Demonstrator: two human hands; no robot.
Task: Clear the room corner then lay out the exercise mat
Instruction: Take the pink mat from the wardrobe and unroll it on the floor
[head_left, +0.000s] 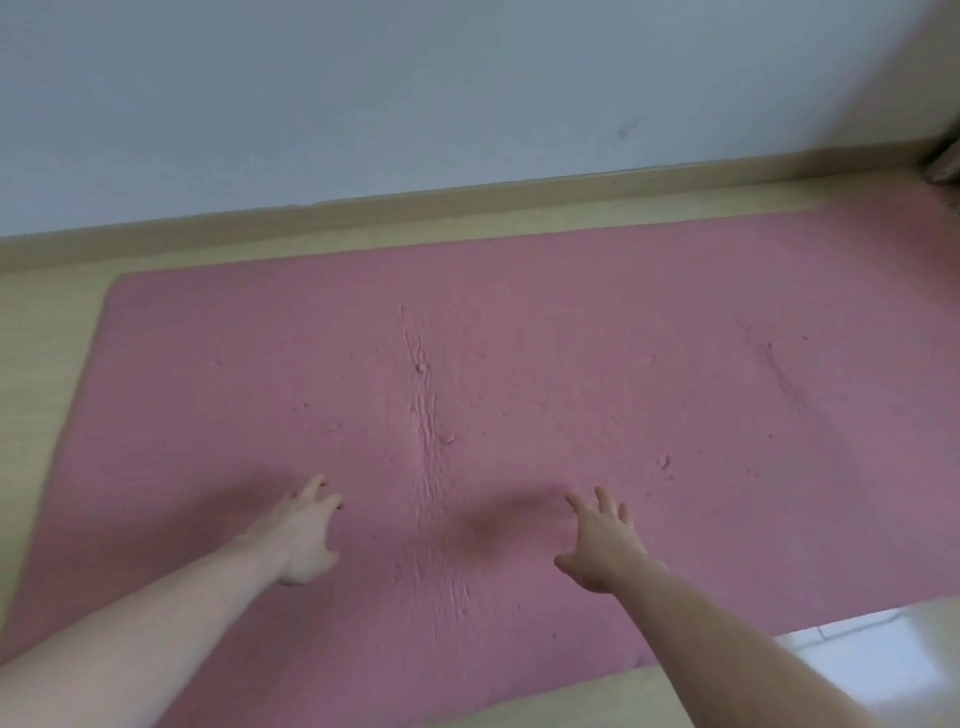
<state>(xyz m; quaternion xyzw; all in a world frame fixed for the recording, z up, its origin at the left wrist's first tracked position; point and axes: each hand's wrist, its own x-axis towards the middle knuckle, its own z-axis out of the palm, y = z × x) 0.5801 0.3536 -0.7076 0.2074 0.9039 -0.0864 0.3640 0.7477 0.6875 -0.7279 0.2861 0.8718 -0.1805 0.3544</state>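
A pink exercise mat (597, 374) lies unrolled on the pale wooden floor, parallel to the wall. A wrinkled crease runs down its middle, and small dents dot the surface. My left hand (304, 535) hovers over the mat to the left of the crease, fingers spread, holding nothing. My right hand (602, 545) reaches out to the right of the crease, also with spread fingers and nothing in it. Both hands cast shadows on the mat, so I cannot tell whether they touch it.
A white wall (415, 93) with a wooden skirting board (467, 200) runs behind the mat. A strip of bare floor (47, 322) shows at the left. A patterned cloth or curtain edge (943, 166) sits at the far right corner. Pale tiles (883, 654) show at lower right.
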